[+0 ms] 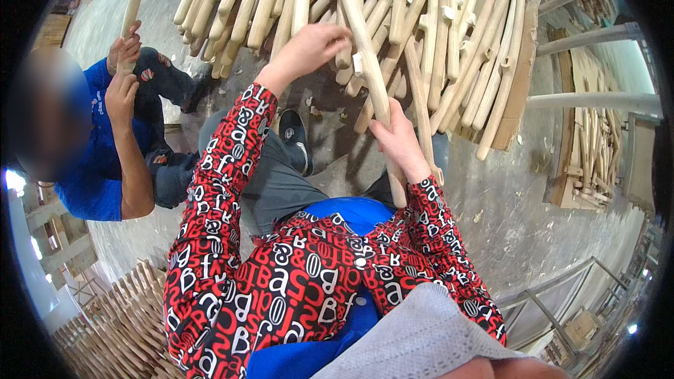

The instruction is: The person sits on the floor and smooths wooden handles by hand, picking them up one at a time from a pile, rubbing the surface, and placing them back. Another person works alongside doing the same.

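My right hand (399, 139) is wrapped round the lower part of a long, pale wooden rod (368, 56). The rod slants up and away to the left, over a heap of similar pieces, and a small raised block sticks out from its side. Close beside the rod, left of that block, is my left hand (313, 46). Its fingers are bent and pinched together; whatever may be in them is too small to make out. Another slim wooden piece (418, 109) leans just right of my right hand.
Many shaped wooden rods (256, 3) lie heaped ahead, partly on cardboard (518, 84). A co-worker in a blue shirt (95, 196) sits at the left, holding another rod (135, 0) upright. More wooden pieces (597, 144) lie at the right; a stacked pile (116, 323) stands lower left.
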Tool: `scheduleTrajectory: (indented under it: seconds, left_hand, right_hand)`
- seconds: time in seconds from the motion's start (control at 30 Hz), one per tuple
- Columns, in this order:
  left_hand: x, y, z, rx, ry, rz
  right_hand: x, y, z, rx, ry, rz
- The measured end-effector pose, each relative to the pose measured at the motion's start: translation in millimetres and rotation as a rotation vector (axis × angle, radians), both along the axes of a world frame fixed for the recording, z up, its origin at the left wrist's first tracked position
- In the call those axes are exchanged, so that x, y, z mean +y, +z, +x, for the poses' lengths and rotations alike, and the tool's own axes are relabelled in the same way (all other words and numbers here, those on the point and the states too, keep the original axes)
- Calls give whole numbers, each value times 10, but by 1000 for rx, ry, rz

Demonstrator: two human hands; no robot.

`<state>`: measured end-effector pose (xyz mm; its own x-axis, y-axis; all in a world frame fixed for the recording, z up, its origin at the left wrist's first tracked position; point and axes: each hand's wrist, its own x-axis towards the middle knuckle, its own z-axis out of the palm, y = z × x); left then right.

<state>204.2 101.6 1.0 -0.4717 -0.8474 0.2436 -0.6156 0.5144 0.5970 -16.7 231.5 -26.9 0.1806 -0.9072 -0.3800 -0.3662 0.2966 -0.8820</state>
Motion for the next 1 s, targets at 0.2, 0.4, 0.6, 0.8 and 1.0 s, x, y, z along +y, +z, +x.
scheduleTrajectory:
  seconds: [0.2, 0.4, 0.6, 0.8, 1.0]
  left_hand:
    - [103, -86, -56, -392, -154, 64]
    - [118, -109, -113, -420, -191, -10]
    - [35, -74, -135, -353, -237, 48]
    - [51, -100, -179, -419, -242, 21]
    - [124, -251, -195, -373, -163, -40]
  right_hand:
    - [65, -100, 123, 372, 113, -229]
    - [91, -2, 106, 543, 180, -281]
    - [41, 44, 1, 481, 210, -296]
    - [75, 23, 17, 476, 172, -267]
    - [89, -23, 31, 489, 165, -280]
